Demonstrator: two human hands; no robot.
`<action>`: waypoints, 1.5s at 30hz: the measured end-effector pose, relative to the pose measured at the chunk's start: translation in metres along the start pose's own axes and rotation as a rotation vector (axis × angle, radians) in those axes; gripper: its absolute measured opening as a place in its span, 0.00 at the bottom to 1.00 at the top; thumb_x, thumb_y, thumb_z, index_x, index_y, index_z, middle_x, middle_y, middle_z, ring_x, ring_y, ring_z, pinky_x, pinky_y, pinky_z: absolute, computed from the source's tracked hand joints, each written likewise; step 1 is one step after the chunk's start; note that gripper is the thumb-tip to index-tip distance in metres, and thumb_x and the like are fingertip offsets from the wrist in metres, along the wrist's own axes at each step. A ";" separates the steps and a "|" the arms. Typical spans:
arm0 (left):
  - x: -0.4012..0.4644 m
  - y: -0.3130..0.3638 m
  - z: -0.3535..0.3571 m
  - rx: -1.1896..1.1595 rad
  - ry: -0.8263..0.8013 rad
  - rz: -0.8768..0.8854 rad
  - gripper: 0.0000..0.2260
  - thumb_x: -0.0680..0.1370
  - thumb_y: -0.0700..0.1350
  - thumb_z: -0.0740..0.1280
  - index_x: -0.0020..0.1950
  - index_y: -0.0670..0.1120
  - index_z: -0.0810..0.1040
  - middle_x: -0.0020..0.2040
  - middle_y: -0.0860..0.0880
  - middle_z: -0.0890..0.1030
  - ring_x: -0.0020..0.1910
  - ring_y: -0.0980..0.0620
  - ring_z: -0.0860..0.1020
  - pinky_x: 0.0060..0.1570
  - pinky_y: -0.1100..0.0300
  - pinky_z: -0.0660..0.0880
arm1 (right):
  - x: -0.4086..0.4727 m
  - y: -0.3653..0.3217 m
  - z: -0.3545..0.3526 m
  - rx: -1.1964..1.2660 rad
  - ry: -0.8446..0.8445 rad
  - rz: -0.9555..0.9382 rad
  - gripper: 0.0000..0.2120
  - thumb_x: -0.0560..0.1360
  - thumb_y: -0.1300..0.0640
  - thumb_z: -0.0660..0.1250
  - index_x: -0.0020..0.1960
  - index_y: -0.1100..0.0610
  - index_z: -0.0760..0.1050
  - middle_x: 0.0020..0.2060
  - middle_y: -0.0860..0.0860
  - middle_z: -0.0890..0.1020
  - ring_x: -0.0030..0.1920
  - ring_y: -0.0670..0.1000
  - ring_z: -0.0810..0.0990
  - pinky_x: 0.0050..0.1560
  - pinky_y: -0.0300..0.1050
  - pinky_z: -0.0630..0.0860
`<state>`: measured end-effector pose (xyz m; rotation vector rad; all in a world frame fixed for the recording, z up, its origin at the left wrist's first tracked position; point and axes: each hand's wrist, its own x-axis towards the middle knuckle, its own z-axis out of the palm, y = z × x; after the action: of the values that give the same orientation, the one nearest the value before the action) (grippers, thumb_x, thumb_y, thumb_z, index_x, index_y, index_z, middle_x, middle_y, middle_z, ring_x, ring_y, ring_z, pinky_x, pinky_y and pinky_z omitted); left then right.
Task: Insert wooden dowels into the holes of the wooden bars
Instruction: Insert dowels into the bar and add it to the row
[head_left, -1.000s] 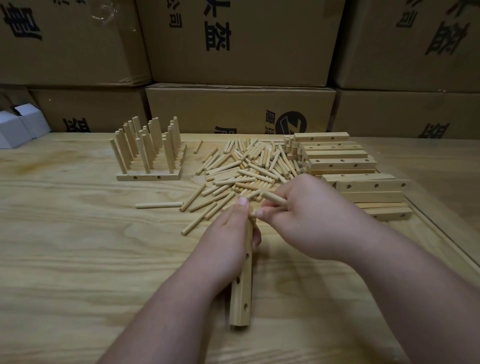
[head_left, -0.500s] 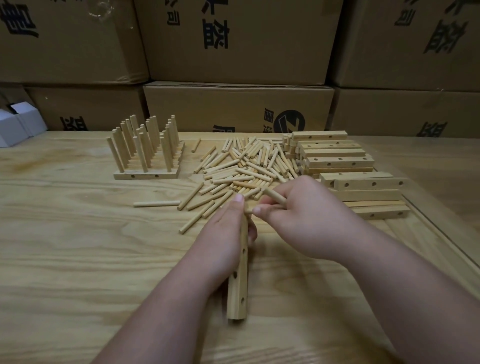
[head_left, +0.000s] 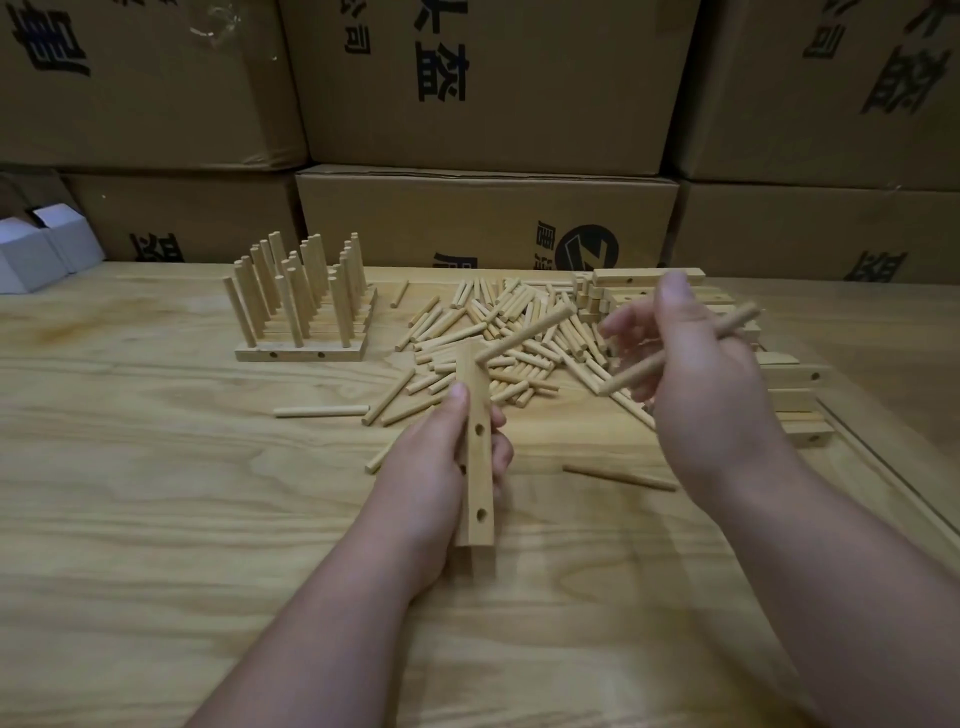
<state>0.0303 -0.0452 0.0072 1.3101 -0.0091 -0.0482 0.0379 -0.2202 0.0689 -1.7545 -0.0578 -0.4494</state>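
Wooden bars with pegs already standing in them (head_left: 301, 312) sit far left on the table (head_left: 130, 493). Next, the left hand (head_left: 436, 467) grips a bar (head_left: 475, 447), long way pointing away, one dowel (head_left: 524, 332) stuck in its far end (two holes show below). Right beside it, the right hand (head_left: 696, 374) pinches another dowel (head_left: 680, 353), slanting toward the bar. Loose dowels (head_left: 519, 338) lie behind, before brown boxes (head_left: 483, 218).

Single head-worn wide-angle cam, looking fwd and down over table (head_left: 156, 519) from close above; faces stacked cardboard boxes (head_left: 488, 223) at rear; no 2nd view.
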 end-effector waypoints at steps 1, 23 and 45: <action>0.000 0.000 -0.001 -0.067 0.002 0.005 0.22 0.85 0.58 0.52 0.46 0.46 0.77 0.31 0.46 0.74 0.26 0.50 0.69 0.27 0.60 0.68 | -0.001 0.000 0.002 0.013 -0.016 0.036 0.30 0.75 0.29 0.49 0.42 0.51 0.78 0.31 0.44 0.77 0.36 0.46 0.75 0.41 0.47 0.70; 0.001 0.002 0.006 -0.264 0.031 -0.073 0.19 0.85 0.57 0.54 0.45 0.47 0.76 0.30 0.47 0.71 0.26 0.50 0.66 0.25 0.61 0.66 | -0.016 0.002 0.016 -0.082 -0.356 0.028 0.04 0.72 0.59 0.72 0.41 0.52 0.80 0.34 0.53 0.84 0.29 0.50 0.82 0.27 0.49 0.79; 0.003 -0.010 0.006 0.061 0.145 0.047 0.34 0.66 0.73 0.64 0.59 0.49 0.79 0.53 0.39 0.83 0.52 0.39 0.83 0.50 0.35 0.79 | -0.020 -0.020 0.007 -0.691 -0.503 -0.223 0.14 0.78 0.38 0.63 0.38 0.42 0.80 0.36 0.47 0.85 0.37 0.44 0.82 0.39 0.50 0.82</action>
<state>0.0323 -0.0534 -0.0007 1.3708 0.0828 0.0882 0.0159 -0.2044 0.0802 -2.5263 -0.5101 -0.1772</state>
